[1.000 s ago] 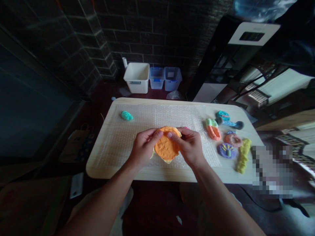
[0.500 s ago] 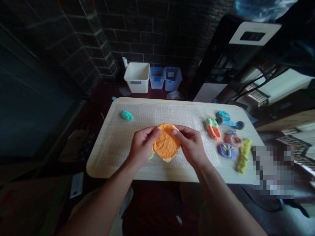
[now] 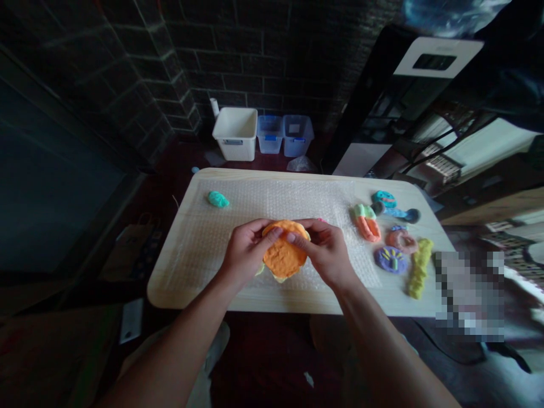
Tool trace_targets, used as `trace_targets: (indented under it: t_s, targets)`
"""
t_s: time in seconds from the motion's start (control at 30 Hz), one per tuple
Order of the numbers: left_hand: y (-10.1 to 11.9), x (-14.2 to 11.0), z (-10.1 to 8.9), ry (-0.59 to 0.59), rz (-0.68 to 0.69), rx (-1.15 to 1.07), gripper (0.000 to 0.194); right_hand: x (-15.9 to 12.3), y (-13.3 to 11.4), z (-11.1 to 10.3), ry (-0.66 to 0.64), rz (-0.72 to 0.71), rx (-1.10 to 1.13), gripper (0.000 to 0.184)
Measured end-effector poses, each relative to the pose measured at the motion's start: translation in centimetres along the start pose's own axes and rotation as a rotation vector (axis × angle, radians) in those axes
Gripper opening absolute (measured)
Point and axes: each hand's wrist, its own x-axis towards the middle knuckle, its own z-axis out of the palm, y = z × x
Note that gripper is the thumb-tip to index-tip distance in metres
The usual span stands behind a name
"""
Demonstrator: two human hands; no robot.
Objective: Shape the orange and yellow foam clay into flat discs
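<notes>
Both hands hold a flat orange disc of modelling clay [image 3: 284, 259] above the middle of the table. My left hand [image 3: 246, 246] is closed round its left edge, thumb pressed on the upper face. From the other side my right hand [image 3: 330, 249] grips it, its thumb also lying on the face near the left thumb. Pale yellow clay [image 3: 281, 279] shows under the disc's lower edge; whether it is joined to the disc I cannot tell. The fingers beneath are hidden. A bit of pink [image 3: 322, 220] peeks out behind my right hand.
Bubble wrap [image 3: 238, 226] covers much of the wooden table [image 3: 191, 299]. A teal clay lump [image 3: 218, 199] lies at the back left. On the right sit an orange-and-green clay piece [image 3: 368, 224], a purple disc [image 3: 391, 259], a yellow-green strip [image 3: 420, 268] and several others.
My thumbs went outward to the disc's upper edges, then came back in over its face. The disc was raised slightly and tilted, then lowered again. Both hands keep their hold.
</notes>
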Motion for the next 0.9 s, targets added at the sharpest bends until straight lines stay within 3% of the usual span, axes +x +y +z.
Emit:
trace_targets:
  t_s: [0.17, 0.27, 0.53, 0.7, 0.9]
  targets:
    - [0.04, -0.20, -0.22, -0.054, 0.033, 0.099, 0.035, 0.04, 0.15, -0.12, 0.015, -0.021, -0.001, 0.030]
    - [0.15, -0.25, -0.29, -0.008, 0.039, 0.147, 0.033, 0.02, 0.20, -0.09, 0.022, -0.022, 0.001, 0.033]
    - [0.18, -0.08, -0.10, -0.009, -0.023, -0.103, 0.040, 0.21, 0.17, -0.60, 0.105, -0.026, -0.002, 0.026]
    - [0.16, -0.04, -0.10, 0.077, 0.012, -0.096, 0.037, 0.29, 0.68, -0.91, 0.069, 0.011, 0.054, 0.023]
    - [0.31, 0.14, 0.09, 0.074, 0.010, -0.172, 0.037, 0.39, 0.71, -0.89, 0.085, 0.006, 0.051, 0.020]
